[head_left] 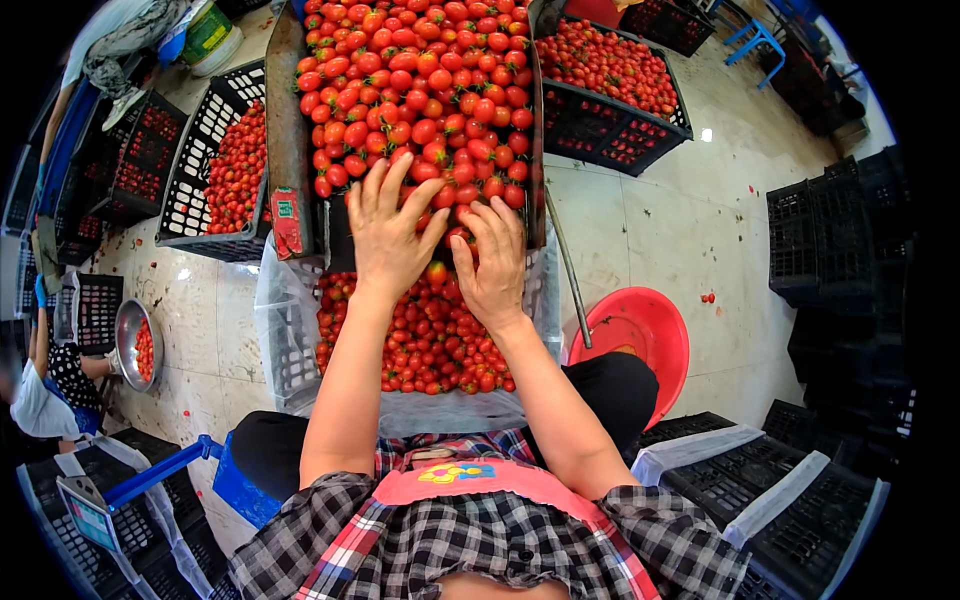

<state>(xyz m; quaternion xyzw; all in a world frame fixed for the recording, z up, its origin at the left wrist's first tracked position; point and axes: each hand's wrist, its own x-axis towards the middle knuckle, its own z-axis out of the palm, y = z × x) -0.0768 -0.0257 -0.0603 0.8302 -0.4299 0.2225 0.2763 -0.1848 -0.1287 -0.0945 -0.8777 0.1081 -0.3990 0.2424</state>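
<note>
Glossy, round-to-oval cherry tomatoes (420, 75), mostly bright red with some tinged orange and a few bearing green calyxes, lie heaped in a straight-sided chute (290, 120). At its near end, the left hand (393, 235) and right hand (494, 270) rest open on the fruit, fingers spread. More tomatoes fill a plastic-lined crate (287, 335) just below.

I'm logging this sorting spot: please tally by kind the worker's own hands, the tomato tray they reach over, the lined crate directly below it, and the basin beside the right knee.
Hands: 2 (left hand, right hand)
Tomato tray: 1
Lined crate: 1
Red basin: 1
Total: 5
</note>
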